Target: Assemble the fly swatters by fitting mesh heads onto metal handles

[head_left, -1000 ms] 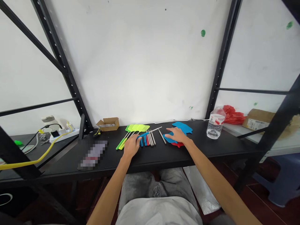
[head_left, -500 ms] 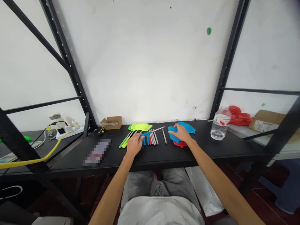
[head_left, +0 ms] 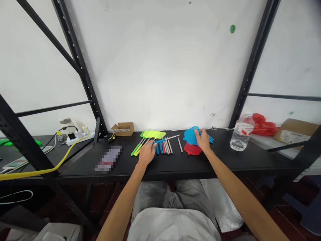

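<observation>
The blue-handled rod (head_left: 159, 141) is in the left hand (head_left: 147, 152), whose grip is closed around the handle, with the bare metal end slanting out to the right above a row of rods (head_left: 169, 146). Held only at that end, the rod could swing or tip if the wrist turns, and its free end might knock the row askew. The right hand (head_left: 204, 140) has a narrow grip, seemingly a pinch, on the near edge of a blue swatter head (head_left: 191, 136); whether that head is clear of the surface (head_left: 220, 162) cannot be told. Being thin and broad, it could bend or twist in so small a hold, and blue plastic (head_left: 211, 140) just beyond the hand might drag along with it. The red swatter head (head_left: 193, 149) lies close under its near side, so a low sweep could push it. Between the hands, a lone rod (head_left: 180, 145) may roll if brushed. Farther right, the water bottle (head_left: 240, 134) stands upright, and a wide elbow movement could topple it.
</observation>
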Demonstrator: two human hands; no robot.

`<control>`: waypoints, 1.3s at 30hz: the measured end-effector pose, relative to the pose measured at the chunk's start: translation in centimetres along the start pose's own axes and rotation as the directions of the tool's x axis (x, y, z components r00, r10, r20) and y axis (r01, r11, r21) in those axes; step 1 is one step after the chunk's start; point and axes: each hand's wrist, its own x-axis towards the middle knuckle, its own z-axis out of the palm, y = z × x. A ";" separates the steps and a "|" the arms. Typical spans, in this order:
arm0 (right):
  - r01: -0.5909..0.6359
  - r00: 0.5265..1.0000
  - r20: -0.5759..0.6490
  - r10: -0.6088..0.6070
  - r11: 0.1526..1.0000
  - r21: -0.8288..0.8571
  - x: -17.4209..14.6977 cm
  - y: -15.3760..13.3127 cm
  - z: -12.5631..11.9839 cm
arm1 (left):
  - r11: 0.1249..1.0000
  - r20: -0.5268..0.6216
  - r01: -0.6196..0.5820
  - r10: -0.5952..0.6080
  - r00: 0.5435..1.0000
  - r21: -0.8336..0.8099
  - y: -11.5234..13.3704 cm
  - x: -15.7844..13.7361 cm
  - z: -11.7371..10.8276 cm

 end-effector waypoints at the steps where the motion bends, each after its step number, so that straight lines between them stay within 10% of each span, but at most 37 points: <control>1: -0.025 1.000 0.010 0.025 0.999 0.045 0.0 0.1 0.1 | 1.000 0.004 0.001 -0.001 1.000 0.004 0.0 0.0 0.0; 39: -0.067 0.997 0.045 0.061 0.988 0.138 0.0 0.1 0.5 | 1.000 0.054 -0.027 0.028 0.998 -0.016 0.2 0.3 -0.3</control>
